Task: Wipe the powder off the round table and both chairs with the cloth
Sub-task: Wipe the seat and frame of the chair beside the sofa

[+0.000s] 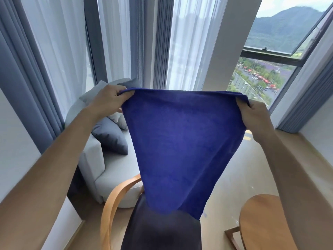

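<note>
Hands: left hand (110,98) and right hand (252,114) pinch the cloth (180,141) spread in air.
Progress: no wiping under way; chair (115,201) and counter (261,222) apparently still to do.

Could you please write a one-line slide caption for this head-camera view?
Both hands, left and right, hold a blue cloth spread above a wooden chair, round table at right.

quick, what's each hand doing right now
Left hand: closed, holding the cloth by a top corner.
Right hand: closed, holding the other corner.
</note>
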`<act>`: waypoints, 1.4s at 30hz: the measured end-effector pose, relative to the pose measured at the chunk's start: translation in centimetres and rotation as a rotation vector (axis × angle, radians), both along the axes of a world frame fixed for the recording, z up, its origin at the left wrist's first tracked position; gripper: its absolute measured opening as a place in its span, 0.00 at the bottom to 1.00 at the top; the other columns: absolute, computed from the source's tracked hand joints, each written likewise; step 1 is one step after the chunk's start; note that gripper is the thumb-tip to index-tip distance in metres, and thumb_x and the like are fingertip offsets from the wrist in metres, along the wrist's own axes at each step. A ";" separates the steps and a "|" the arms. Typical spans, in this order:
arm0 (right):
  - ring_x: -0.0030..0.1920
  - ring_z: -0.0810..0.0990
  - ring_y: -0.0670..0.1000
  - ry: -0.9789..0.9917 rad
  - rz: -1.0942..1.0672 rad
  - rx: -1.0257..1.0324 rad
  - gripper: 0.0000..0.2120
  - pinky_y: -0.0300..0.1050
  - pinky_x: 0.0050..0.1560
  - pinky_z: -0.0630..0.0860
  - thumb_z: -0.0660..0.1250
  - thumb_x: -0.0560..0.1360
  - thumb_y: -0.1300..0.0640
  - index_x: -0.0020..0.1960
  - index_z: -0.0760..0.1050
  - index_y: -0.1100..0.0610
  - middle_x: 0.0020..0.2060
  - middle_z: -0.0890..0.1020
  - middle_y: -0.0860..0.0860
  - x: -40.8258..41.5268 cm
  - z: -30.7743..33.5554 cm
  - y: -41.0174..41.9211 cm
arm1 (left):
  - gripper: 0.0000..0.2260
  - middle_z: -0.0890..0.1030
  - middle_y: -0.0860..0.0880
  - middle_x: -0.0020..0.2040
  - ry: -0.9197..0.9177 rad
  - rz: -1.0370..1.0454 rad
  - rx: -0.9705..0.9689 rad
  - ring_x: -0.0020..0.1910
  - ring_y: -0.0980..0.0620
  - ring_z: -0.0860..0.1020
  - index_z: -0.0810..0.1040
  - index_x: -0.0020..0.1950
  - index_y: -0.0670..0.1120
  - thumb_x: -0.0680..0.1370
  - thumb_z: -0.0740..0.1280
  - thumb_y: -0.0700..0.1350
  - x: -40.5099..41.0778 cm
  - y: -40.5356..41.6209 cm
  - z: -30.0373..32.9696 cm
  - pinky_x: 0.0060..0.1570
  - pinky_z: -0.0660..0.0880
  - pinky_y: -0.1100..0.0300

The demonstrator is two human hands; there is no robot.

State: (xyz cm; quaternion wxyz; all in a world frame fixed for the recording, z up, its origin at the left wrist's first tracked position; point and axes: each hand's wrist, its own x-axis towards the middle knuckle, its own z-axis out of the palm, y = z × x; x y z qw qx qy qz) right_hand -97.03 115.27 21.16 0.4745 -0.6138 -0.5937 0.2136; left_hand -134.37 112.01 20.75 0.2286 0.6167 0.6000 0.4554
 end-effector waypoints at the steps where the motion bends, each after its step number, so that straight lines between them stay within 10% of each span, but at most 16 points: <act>1: 0.35 0.67 0.52 0.029 -0.003 -0.063 0.23 0.47 0.38 0.65 0.61 0.76 0.41 0.38 0.72 0.61 0.32 0.70 0.52 -0.2 -0.1 0.1 | 0.15 0.76 0.43 0.41 -0.039 0.002 -0.014 0.40 0.49 0.75 0.79 0.51 0.36 0.81 0.63 0.48 0.3 0.1 -0.1 0.42 0.78 0.57; 8: 0.38 0.76 0.52 0.366 0.405 -0.443 0.15 0.42 0.36 0.74 0.56 0.69 0.72 0.52 0.76 0.64 0.39 0.79 0.55 0.9 -0.1 0.1 | 0.03 0.80 0.45 0.41 -0.510 -0.045 -0.280 0.43 0.48 0.77 0.79 0.44 0.44 0.72 0.70 0.43 0.6 0.8 -1.3 0.47 0.71 0.54; 10: 0.42 0.76 0.54 0.251 0.324 -0.366 0.17 0.45 0.42 0.76 0.57 0.68 0.78 0.51 0.75 0.65 0.41 0.77 0.57 1.2 -0.8 -0.2 | 0.19 0.78 0.41 0.49 -0.453 -0.238 -0.386 0.49 0.45 0.75 0.77 0.56 0.37 0.65 0.69 0.37 -0.7 0.5 -1.5 0.53 0.70 0.51; 13: 0.44 0.77 0.54 0.103 0.195 -0.263 0.15 0.49 0.49 0.76 0.62 0.70 0.77 0.46 0.76 0.59 0.42 0.79 0.56 1.3 -2.0 -0.3 | 0.26 0.75 0.40 0.52 -0.341 -0.342 -0.380 0.51 0.44 0.73 0.70 0.62 0.30 0.63 0.66 0.31 -1.9 0.6 -2.1 0.54 0.68 0.47; 20: 0.44 0.76 0.58 -0.094 0.017 -0.164 0.04 0.56 0.41 0.79 0.61 0.77 0.62 0.52 0.70 0.59 0.47 0.77 0.57 0.4 -4.3 0.4 | 0.06 0.75 0.43 0.41 0.088 -0.098 -0.110 0.34 0.53 0.77 0.72 0.48 0.44 0.79 0.62 0.33 -1.1 1.7 -3.4 0.33 0.79 0.57; 26: 0.40 0.74 0.49 0.142 -0.032 -0.315 0.14 0.44 0.37 0.72 0.67 0.78 0.52 0.59 0.72 0.57 0.47 0.77 0.53 -0.2 -4.6 0.9 | 0.07 0.76 0.50 0.45 -0.075 0.056 -0.165 0.41 0.54 0.75 0.70 0.56 0.50 0.80 0.64 0.44 -0.3 2.6 -4.6 0.32 0.76 0.56; 30: 0.48 0.79 0.56 0.423 0.322 -0.512 0.25 0.48 0.46 0.77 0.69 0.71 0.71 0.65 0.69 0.59 0.52 0.79 0.61 0.3 -4.0 0.3 | 0.14 0.77 0.48 0.50 -0.390 -0.022 -0.322 0.44 0.53 0.77 0.69 0.61 0.52 0.78 0.68 0.46 0.3 2.9 -4.8 0.39 0.76 0.58; 32: 0.53 0.78 0.58 0.161 0.345 -0.448 0.29 0.46 0.49 0.76 0.67 0.67 0.76 0.65 0.71 0.60 0.55 0.79 0.61 0.5 -4.0 -0.1 | 0.25 0.80 0.46 0.48 -0.518 -0.269 -0.389 0.45 0.50 0.80 0.68 0.65 0.53 0.73 0.72 0.36 -0.6 2.4 -4.8 0.43 0.79 0.57; 36: 0.48 0.76 0.52 -0.423 0.169 -0.107 0.17 0.36 0.42 0.69 0.64 0.70 0.73 0.54 0.79 0.60 0.45 0.80 0.51 0.2 -4.8 -1.1 | 0.28 0.79 0.48 0.56 -0.008 -0.308 -0.296 0.55 0.51 0.77 0.76 0.65 0.53 0.71 0.66 0.27 -1.4 1.6 -4.2 0.56 0.74 0.62; 42: 0.36 0.77 0.50 -0.343 0.052 -0.004 0.06 0.30 0.30 0.66 0.59 0.80 0.63 0.54 0.70 0.54 0.39 0.78 0.50 -0.6 -6.0 -1.0 | 0.06 0.77 0.54 0.42 0.378 0.028 -0.048 0.46 0.52 0.73 0.79 0.51 0.49 0.79 0.63 0.41 0.0 2.0 -5.3 0.46 0.64 0.62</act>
